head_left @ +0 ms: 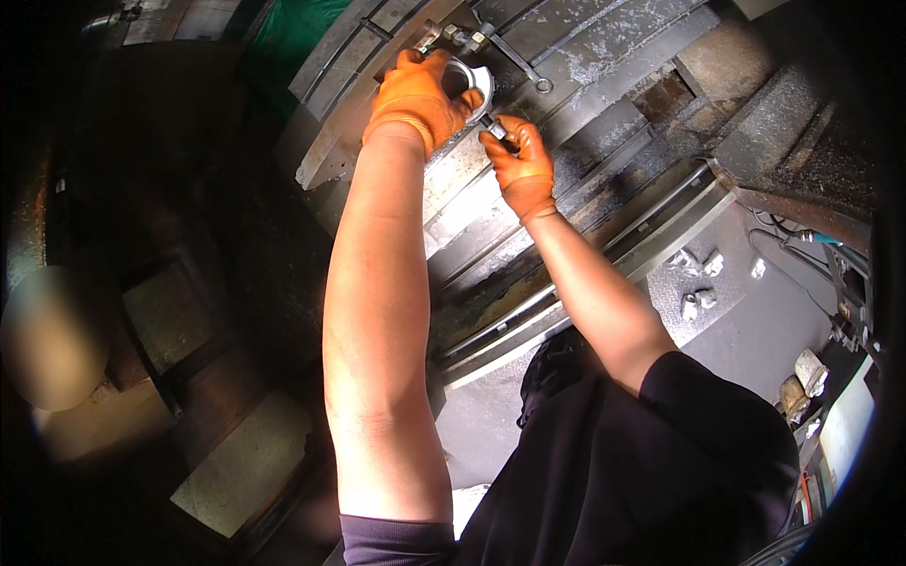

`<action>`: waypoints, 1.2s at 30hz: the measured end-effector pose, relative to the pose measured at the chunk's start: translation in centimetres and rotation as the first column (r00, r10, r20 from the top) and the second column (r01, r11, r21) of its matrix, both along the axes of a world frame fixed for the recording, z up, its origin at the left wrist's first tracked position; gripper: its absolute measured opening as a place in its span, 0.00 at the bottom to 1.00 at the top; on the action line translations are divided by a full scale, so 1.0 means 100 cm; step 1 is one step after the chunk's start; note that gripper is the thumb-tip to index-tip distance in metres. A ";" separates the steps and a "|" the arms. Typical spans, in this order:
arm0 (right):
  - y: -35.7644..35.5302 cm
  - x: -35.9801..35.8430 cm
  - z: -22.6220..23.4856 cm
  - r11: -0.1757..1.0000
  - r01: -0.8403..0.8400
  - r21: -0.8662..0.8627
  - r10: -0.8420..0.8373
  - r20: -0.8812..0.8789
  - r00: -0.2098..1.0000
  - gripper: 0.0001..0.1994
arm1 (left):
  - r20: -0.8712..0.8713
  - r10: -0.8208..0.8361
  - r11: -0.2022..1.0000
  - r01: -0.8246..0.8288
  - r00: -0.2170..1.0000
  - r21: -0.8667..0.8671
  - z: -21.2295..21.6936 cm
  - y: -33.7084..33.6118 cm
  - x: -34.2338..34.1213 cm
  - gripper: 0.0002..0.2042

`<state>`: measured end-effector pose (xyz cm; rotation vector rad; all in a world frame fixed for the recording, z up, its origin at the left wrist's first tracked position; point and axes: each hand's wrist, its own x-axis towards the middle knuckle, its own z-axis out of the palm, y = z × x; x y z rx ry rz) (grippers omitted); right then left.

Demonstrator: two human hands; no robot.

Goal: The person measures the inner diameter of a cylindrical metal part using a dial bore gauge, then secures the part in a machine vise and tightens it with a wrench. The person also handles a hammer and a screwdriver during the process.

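My left hand, in an orange glove, is closed around a curved silver metal piece, ring- or C-shaped; the glove hides part of it. A short black-and-silver stem sits at the near end of that curve. My right hand, gloved the same way, pinches the stem between thumb and fingers. Whether stem and curve are one piece I cannot tell. Beyond them, a wrench lies on the slotted metal machine table, its ring end toward me. Small metal fittings stand beside the wrench.
Metal chips are scattered over the table. A raised metal rail runs along its near edge. Several silver metal parts lie on a grey plate at the right, near hoses and brackets. Green sheeting hangs at the far left.
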<state>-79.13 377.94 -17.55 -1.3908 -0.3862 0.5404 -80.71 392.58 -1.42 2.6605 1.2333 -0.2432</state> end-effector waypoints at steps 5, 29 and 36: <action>-0.001 0.004 0.008 0.991 -0.128 0.036 0.133 -0.308 0.942 0.13 | 0.015 -0.004 1.000 0.003 1.000 0.016 -0.002 0.000 -0.002 0.31; -0.023 0.032 -0.015 0.988 -0.136 -0.073 0.152 0.316 0.937 0.14 | 0.000 -0.001 1.000 0.001 1.000 0.009 -0.007 0.003 -0.001 0.34; -0.014 0.025 -0.023 0.986 -0.164 -0.015 0.164 0.060 0.985 0.15 | -0.006 -0.003 0.999 0.003 1.000 0.041 -0.003 0.002 0.000 0.32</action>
